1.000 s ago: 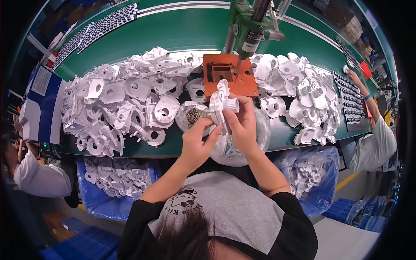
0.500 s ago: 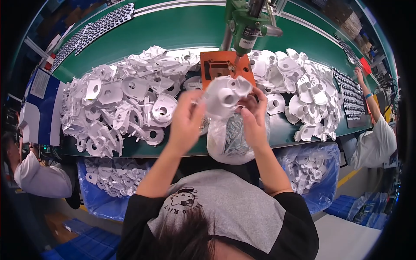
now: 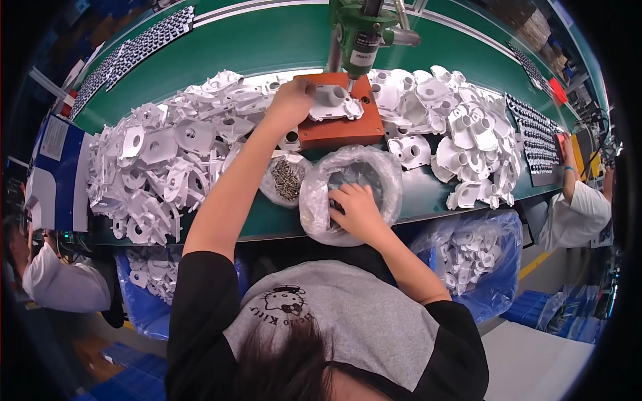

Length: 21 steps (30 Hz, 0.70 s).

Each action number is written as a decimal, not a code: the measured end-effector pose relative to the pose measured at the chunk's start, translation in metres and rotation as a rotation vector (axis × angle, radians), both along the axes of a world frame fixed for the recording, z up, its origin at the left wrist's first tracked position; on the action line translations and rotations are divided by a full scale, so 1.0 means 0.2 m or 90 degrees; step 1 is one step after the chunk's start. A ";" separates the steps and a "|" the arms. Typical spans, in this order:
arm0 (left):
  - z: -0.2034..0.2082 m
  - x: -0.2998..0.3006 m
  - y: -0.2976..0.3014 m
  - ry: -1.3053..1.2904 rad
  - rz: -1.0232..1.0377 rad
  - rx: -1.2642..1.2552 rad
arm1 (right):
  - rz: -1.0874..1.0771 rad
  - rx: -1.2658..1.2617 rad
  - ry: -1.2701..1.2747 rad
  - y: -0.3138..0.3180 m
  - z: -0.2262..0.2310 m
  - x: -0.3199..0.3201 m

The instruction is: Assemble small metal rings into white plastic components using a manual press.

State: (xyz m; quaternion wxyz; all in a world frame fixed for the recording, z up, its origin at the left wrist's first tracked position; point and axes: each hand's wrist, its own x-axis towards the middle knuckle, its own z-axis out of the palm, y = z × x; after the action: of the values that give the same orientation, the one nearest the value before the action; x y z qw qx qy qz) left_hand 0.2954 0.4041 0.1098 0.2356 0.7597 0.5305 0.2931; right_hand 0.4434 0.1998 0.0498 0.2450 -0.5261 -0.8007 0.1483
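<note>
Left hand (image 3: 292, 100) at left edge of orange fixture (image 3: 339, 136), back up, arm stretched; finger gap and grip hidden, can't tell. 1 white part (image 3: 334, 107) on fixture top, just right of left fingers, long axis roughly left-right; left hand nearer. Right hand (image 3: 358, 206) inside clear plastic liner (image 3: 389, 184) by near edge of bench (image 3: 428, 182), fingers curled; can't tell if holding.

Orange block (image 3: 342, 134) and white part (image 3: 334, 107) at 12 o'clock; blue bins (image 3: 150, 323) at 4 and 8; grey, black-printed shirt (image 3: 364, 307) at 6.
</note>
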 end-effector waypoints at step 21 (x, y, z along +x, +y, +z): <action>-0.14 -0.01 -0.24 0.117 -0.164 0.383 | -0.114 0.024 0.308 0.80 0.24 0.33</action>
State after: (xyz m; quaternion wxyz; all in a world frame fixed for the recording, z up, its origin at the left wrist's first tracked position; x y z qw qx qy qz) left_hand 0.2936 0.3565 0.0809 -0.0128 0.8793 0.3391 0.3342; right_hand 0.5090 0.3600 0.0978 0.4515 -0.5391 -0.6719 0.2326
